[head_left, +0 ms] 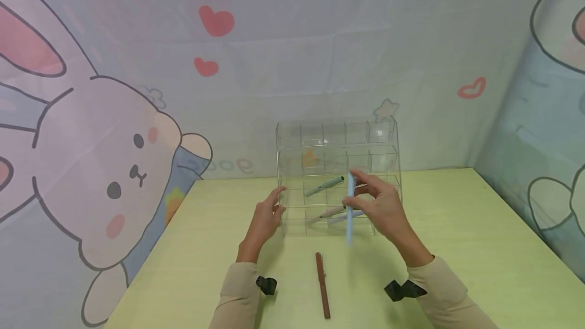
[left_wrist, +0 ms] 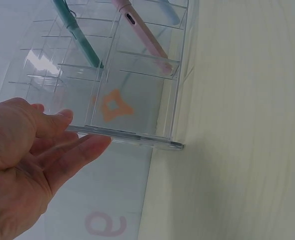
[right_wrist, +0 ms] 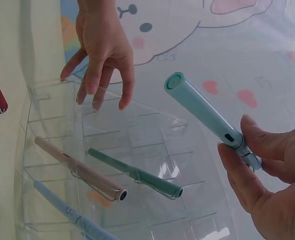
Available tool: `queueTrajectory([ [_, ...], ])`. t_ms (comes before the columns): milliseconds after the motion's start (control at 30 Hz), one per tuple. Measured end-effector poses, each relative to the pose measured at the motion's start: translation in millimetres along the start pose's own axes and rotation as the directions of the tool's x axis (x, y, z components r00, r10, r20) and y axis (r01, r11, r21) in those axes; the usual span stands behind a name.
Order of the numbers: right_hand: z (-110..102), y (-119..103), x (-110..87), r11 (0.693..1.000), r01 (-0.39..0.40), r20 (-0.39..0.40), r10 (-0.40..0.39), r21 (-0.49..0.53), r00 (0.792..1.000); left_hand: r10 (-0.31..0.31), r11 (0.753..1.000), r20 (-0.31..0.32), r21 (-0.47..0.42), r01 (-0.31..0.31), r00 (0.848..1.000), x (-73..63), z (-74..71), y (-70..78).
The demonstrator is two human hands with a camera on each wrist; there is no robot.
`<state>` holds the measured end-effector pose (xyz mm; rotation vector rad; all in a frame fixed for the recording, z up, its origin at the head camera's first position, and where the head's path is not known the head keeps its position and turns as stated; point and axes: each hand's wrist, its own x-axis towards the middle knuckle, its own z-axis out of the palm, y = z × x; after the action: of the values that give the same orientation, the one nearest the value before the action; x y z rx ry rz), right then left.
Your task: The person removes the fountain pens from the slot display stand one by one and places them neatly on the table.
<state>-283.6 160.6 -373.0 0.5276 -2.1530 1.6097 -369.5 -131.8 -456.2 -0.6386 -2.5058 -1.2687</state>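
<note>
Upright in front of a clear compartment rack (head_left: 338, 149), a light blue pen (head_left: 350, 217) is pinched between the thumb and fingers of my right hand (head_left: 381, 207). The right wrist view shows this grip near the pen's metal clip. My left hand (head_left: 265, 220) touches the rack's left side, its fingers spread and fairly straight in the right wrist view. Inside the rack, a green pen (right_wrist: 132, 172) lies slanted above a pink pen (right_wrist: 82, 170) and another blue pen (right_wrist: 72, 215).
On the table (head_left: 457, 248), a dark red pen (head_left: 322, 286) lies in front of the rack, between the forearms. A printed cloth (head_left: 297, 80) hangs behind the table and along both sides. Small black devices (head_left: 404, 291) sit at both wrists.
</note>
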Motion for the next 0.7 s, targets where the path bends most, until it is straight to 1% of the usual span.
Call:
queueTrajectory([
  [100, 1.3, -1.3, -0.4, 0.999, -0.045, 0.066, 0.045, 0.007, 0.997, -0.004, 1.000, 0.002, -0.001, 0.004, 1.000, -0.1, -0.3, 0.2],
  [200, 2.0, -0.7, -0.4, 0.997, -0.075, 0.131, 0.072, 0.014, 0.989, -0.009, 1.000, 0.003, -0.003, 0.009, 1.000, -0.5, -0.6, 1.0],
  [300, 3.0, 1.3, 0.4, 0.995, -0.098, 0.175, 0.095, 0.009, 0.980, -0.009, 1.000, 0.004, 0.001, 0.009, 1.000, -0.8, -0.8, 1.5],
  [400, 4.3, 1.1, -0.2, 0.990, -0.143, 0.206, 0.140, 0.000, 0.968, -0.005, 1.000, 0.004, 0.006, 0.005, 1.000, -1.1, -0.7, 1.8],
  [533, 6.1, 1.2, -0.9, 0.978, -0.205, 0.261, 0.192, 0.026, 0.946, -0.004, 1.000, 0.003, 0.002, 0.004, 1.000, -1.0, -0.8, 2.0],
  [700, 6.8, 5.7, -1.1, 0.967, -0.243, 0.318, 0.205, 0.082, 0.926, -0.003, 1.000, -0.003, 0.012, 0.003, 1.000, -0.9, -0.9, 2.2],
])
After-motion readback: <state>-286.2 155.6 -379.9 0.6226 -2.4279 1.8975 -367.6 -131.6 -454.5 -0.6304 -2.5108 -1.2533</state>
